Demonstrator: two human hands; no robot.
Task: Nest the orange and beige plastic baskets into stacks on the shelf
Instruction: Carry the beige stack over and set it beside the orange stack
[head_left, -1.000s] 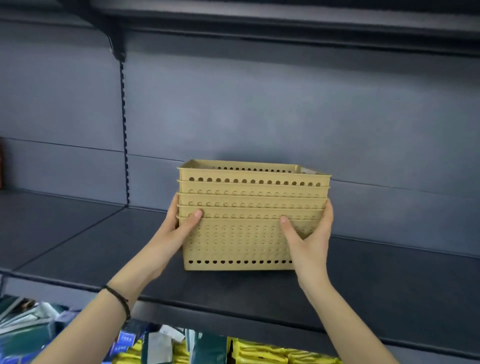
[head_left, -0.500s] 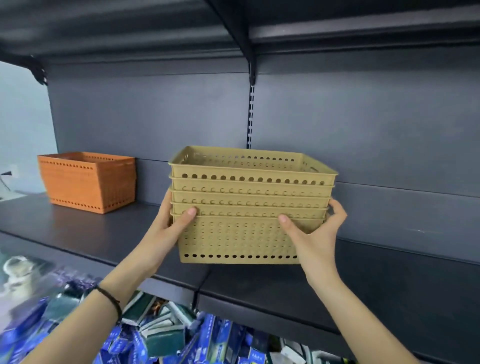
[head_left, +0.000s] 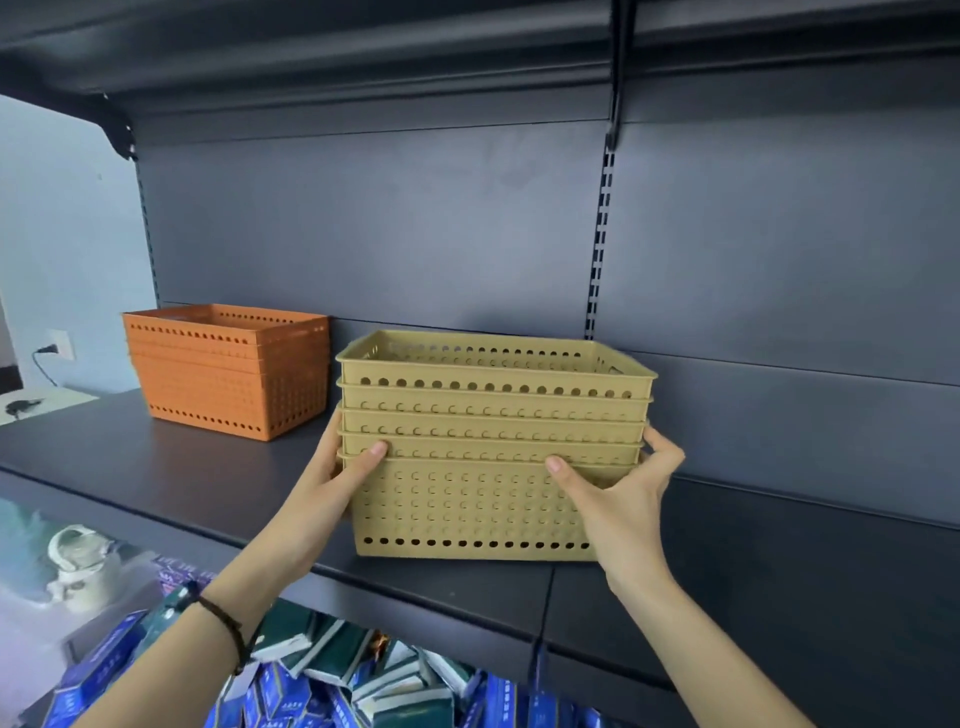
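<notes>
Beige baskets (head_left: 493, 441) already nested: five rims visible, one inside another, forming a single stack at the front middle of the dark shelf (head_left: 208, 483). Cannot tell whether bottom edge rests on shelf or hangs just above it; looks very close to the surface either way. Gripped from both sides. Left hand (head_left: 332, 488) clamped on stack's left end, thumb laid across front face just under lowest rim. Right hand (head_left: 618, 493) clamped on right end, thumb on front, fingers wrapped around the corner behind.

Orange baskets (head_left: 228, 369) likewise nested into own stack, several rims showing, standing on same shelf to the left and further back, near rear panel, clear of both hands. Small gap between the two stacks, not touching.

No loose baskets of either colour anywhere in view. Nesting therefore probably complete for both colours. Likely left: settling beige stack in final spot, perhaps pushed back level with orange one, then letting go. Lower shelf cluttered with blue and green boxes (head_left: 322, 670), unrelated to task.
</notes>
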